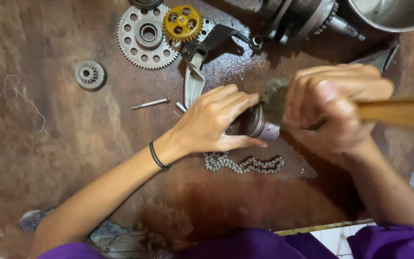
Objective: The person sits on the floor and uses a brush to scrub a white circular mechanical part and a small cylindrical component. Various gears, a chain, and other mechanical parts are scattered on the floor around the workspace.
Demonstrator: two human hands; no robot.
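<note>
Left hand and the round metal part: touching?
Touching. The head view shows the left hand with fingers wrapped over the round metal part, thumb under it.

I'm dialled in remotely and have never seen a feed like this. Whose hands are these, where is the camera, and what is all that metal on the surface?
There is no machine here: you see one person's two bare hands, filmed by a camera worn on that person's head, looking straight down.

The left hand steadies a small round metal part on a wet, rusty brown work surface. The right hand has its grip closed on a wooden-handled brush, whose bristles touch the top of that part.

Just below the hands lies a loose metal chain. Farther up sit a large silver gear with a ring of holes, a yellow gear beside it, a small dark gear to the left, a thin metal pin, and a forked metal lever. A metal bowl shows at the top right corner.
</note>
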